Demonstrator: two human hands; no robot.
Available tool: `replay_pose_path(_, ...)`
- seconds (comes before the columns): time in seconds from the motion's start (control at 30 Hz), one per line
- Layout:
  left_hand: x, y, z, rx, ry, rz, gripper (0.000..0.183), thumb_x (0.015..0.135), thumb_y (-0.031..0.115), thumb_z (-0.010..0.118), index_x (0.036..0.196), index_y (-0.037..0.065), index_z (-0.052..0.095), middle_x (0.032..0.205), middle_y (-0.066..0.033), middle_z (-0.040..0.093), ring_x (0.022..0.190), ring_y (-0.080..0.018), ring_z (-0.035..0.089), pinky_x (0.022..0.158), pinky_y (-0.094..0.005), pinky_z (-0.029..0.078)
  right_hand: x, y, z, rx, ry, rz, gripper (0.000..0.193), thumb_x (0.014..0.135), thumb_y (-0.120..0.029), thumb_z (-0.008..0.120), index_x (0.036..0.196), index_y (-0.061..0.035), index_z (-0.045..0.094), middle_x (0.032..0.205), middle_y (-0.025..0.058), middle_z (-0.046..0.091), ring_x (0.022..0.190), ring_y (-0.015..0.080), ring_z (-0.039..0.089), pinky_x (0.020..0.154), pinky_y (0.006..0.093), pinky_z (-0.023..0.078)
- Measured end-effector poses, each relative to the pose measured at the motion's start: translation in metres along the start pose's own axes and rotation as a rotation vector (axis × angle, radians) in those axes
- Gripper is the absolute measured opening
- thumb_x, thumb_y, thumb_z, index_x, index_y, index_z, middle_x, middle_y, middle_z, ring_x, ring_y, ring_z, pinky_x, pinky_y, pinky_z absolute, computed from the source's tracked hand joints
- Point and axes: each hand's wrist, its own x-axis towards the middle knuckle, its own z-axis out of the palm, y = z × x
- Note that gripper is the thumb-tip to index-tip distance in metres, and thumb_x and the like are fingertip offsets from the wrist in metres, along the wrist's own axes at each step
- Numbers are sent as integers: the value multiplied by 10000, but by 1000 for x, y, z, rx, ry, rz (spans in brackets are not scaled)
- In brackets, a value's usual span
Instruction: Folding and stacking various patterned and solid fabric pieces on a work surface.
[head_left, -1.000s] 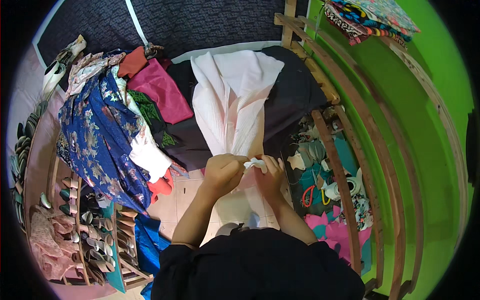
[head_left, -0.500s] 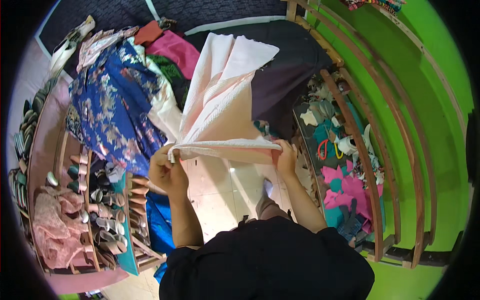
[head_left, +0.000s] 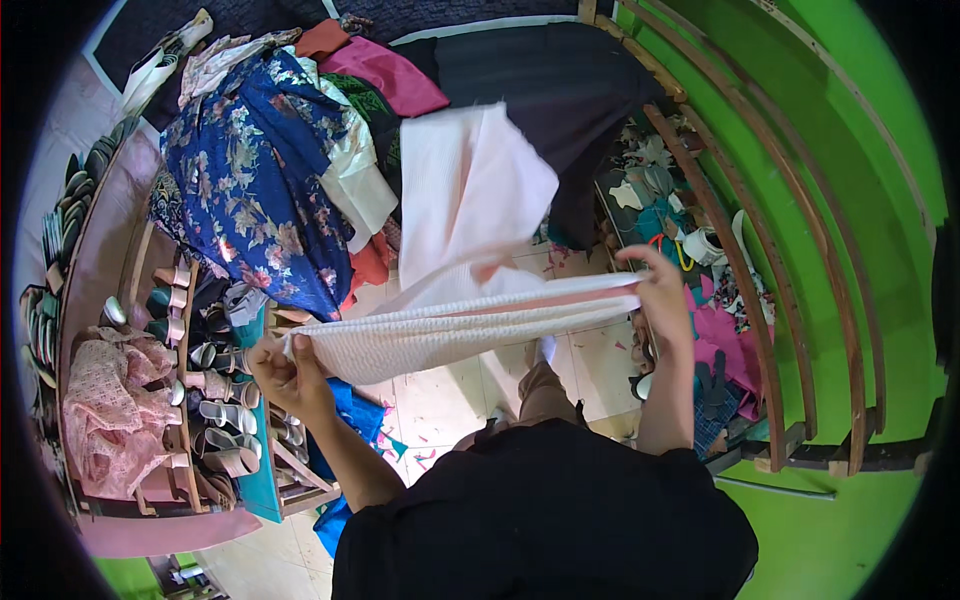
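A pale pink, ribbed cloth [head_left: 480,190] hangs stretched between my two hands, its near edge pulled nearly straight. My left hand [head_left: 292,372] pinches one corner, thumb on top and fingers curled beneath. At the other end, my right hand [head_left: 660,290] grips the opposite corner, with one finger lifted off and bent above it. Beyond my hands the far part of the cloth spreads up against the dark cloth [head_left: 560,75] on the table. Folds hide exactly how the fingertips close on the fabric.
A blue floral cloth [head_left: 250,180] and a magenta cloth [head_left: 390,78] lie piled at the back left. Racks of shoes [head_left: 230,415] with a pink lacy cloth [head_left: 115,410] stand at the left. Wooden rails [head_left: 790,230] and fabric scraps [head_left: 715,325] line the right.
My hands have moved farther apart, drawing the cloth's near edge wider. The cloth's far end has dropped lower and toward me. A finger of my right hand has lifted.
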Motion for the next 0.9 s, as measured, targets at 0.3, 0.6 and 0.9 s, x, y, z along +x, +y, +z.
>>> replay_pose_path(0.3,43,-54,38,-21,-134,-208,255,869,133,569,1087,2,547,806,-2,536,659,-42,443,581,-162,341,36,-42,3,-611,-585,-211,362,586,-99,672,876,-52,461,613,10,511,584,97,507,504,246,370)
replay_pose_path(0.6,70,-107,91,45,-89,-299,190,883,175,561,974,12,599,742,43,496,629,-25,382,534,-164,289,82,-20,3,-396,-552,-151,205,666,-28,592,822,-42,459,665,34,505,585,136,493,524,272,379)
replay_pose_path(0.9,102,-104,156,30,-128,-194,169,877,144,566,977,13,603,768,38,513,641,-24,390,551,-163,290,155,-25,-26,-716,-427,-363,248,719,-101,493,894,-97,669,879,90,646,746,296,607,693,356,472)
